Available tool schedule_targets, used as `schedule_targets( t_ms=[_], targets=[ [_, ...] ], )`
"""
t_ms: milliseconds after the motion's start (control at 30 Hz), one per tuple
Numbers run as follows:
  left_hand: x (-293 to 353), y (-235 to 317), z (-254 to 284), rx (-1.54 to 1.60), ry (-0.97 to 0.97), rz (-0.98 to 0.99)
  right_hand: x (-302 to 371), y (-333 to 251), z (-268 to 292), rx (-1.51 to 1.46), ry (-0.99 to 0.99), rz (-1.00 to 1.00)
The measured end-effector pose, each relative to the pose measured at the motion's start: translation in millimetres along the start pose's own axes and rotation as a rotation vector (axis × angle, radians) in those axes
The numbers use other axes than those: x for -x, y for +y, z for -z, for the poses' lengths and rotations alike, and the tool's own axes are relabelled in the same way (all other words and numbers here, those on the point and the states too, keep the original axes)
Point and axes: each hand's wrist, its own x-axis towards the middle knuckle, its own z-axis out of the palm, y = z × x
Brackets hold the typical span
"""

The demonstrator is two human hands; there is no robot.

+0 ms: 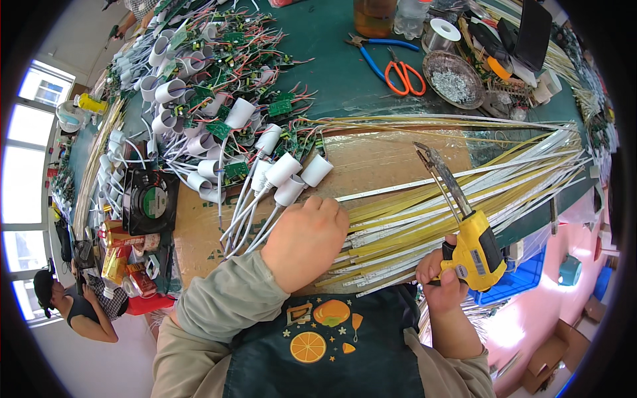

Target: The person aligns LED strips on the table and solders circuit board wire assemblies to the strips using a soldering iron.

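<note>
My right hand [443, 275] is wrapped round the handle of a yellow-and-black soldering gun [479, 249], its long metal tip pointing up and away over a bundle of thin white and yellow strips [411, 219]. Left of it, my left hand [308, 235] is closed, knuckles up, at the near left ends of those strips. Its fingertips are hidden beneath it, so what they pinch does not show. Just beyond the left hand lie white plastic caps [284, 169] with grey-white cables. They border a big heap of green circuit boards [219, 129] with red wires.
Blue-handled pliers [381, 56], orange-handled scissors [405, 78], a solder spool [443, 33] and a metal dish [454, 79] of small bits lie at the far right. A black fan [149, 199] stands left. Another person [86, 308] sits at the far left; a blue crate [514, 282] is below right.
</note>
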Motion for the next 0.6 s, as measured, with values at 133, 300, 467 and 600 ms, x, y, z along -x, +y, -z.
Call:
schedule_targets(
  t_ms=[133,300,467,600],
  targets=[
    [-1.7,-2.2,-6.0,-0.029,0.026,-0.010,0.9,-1.2,-0.1,0.001,0.003,-0.013],
    [-0.1,-2.0,-10.9,0.004,0.108,0.009,-0.1,0.8,0.2,0.013,0.012,0.008],
    [4.1,-3.6,-15.3,0.082,0.171,0.054,0.0,0.8,0.2,0.005,0.009,0.004],
    [4.5,-5.6,-12.5,0.132,0.177,0.074,-0.4,1.5,0.9,0.005,-0.002,0.016]
  ],
)
